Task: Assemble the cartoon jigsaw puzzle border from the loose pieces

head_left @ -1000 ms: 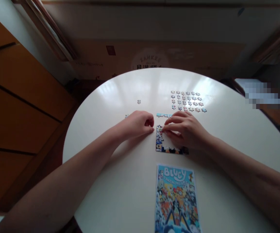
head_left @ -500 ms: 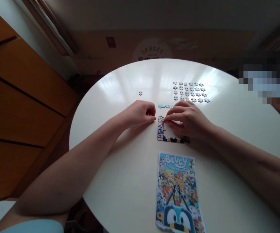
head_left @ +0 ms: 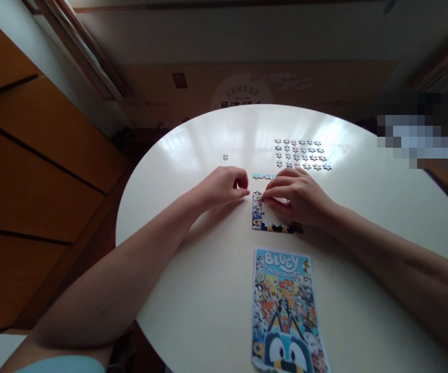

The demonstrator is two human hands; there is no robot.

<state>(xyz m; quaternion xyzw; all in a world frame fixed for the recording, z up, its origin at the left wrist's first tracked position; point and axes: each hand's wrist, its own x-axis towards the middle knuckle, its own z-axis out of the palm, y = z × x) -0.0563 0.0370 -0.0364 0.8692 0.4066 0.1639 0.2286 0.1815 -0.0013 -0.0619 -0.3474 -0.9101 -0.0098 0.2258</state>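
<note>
A partly joined jigsaw puzzle [head_left: 257, 220] lies flat on the white table, its left column and bottom row forming a border. A separate light-blue strip [head_left: 260, 176] lies above that column. My right hand [head_left: 303, 194] reaches over the puzzle from the right, thumb and fingers pinched at the inner side of the left column on a small jigsaw piece, mostly hidden by the fingertips. Just left of the puzzle, my left hand [head_left: 229, 184] rests with curled fingers and thumb drawn in; nothing shows in it. The right hand covers part of the puzzle's right side.
Loose jigsaw pieces [head_left: 301, 150] stand in rows at the back right. One lone piece [head_left: 225, 157] lies behind my left hand. A printed Bluey picture sheet [head_left: 284, 305] lies nearest me on the round white table [head_left: 200, 305]. Orange cabinets [head_left: 33, 171] stand at left.
The camera view has tilted up slightly, so the table sits lower in the picture. Both hands keep nearly the same places, the right still pinching at the puzzle's left column.
</note>
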